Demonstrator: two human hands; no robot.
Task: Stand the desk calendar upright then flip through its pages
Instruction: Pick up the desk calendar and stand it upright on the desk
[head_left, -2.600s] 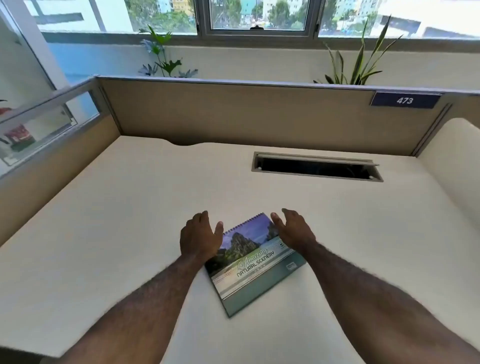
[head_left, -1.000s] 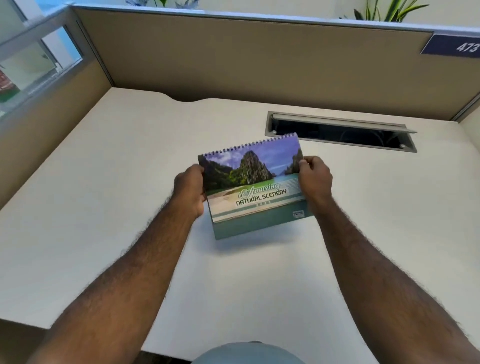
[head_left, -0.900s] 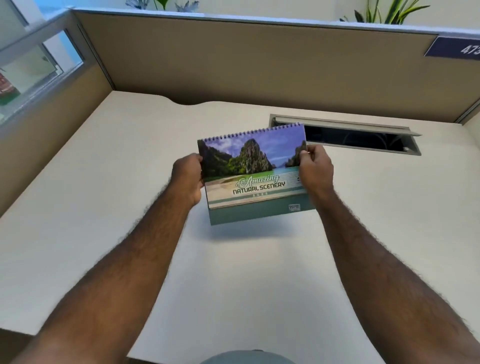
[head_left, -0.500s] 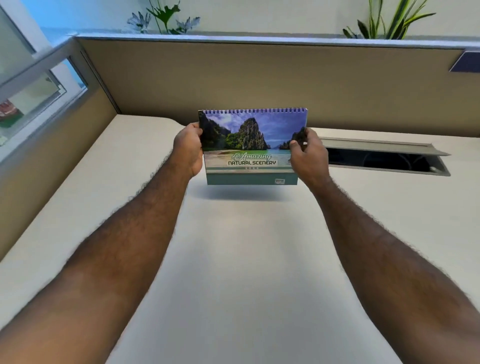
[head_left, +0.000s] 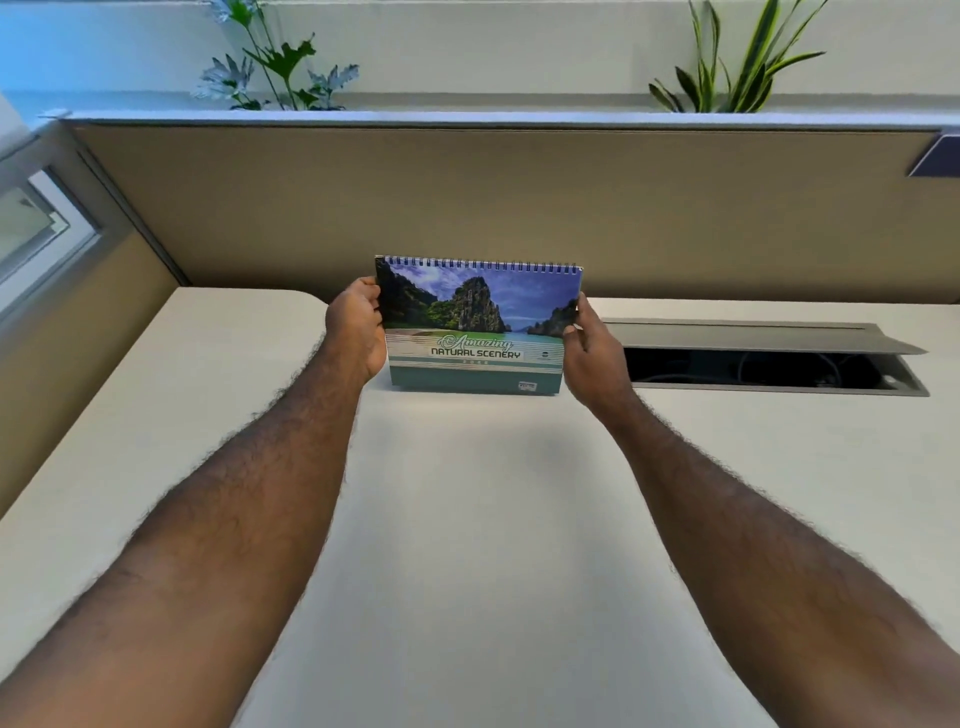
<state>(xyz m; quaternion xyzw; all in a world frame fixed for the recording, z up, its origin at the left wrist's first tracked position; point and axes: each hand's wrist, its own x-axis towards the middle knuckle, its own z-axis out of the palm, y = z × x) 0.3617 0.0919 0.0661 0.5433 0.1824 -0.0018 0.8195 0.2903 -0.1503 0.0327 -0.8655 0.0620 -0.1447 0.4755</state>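
Two hands hold the desk calendar (head_left: 475, 325) by its short sides, with both bare forearms stretched forward over the surface (head_left: 467, 545). The left hand (head_left: 356, 332) is closed around the left edge of the calendar, the thumb in front near the top corner and the other fingers hidden behind the card. The right hand (head_left: 592, 348) pinches the right edge, the thumb lying on the front of the cover and the fingers going behind it. The calendar is upright and faces the camera, with its spiral binding along the top and its teal base band at the bottom. The bottom edge is at the level of the surface or just above it; I cannot tell if it touches. The cover shows green cliffs, water and a blue sky, and below the picture the words "Amazing Natural Scenery" are printed. To the right of the calendar, just behind the right hand, there is an open cable slot (head_left: 769, 364) in the surface, with its grey flap lifted and dark cables visible inside. A beige partition wall (head_left: 467, 202) closes the far side of the surface. Above it the leaves of two green plants (head_left: 275, 67) rise, one on the left and one on the right.
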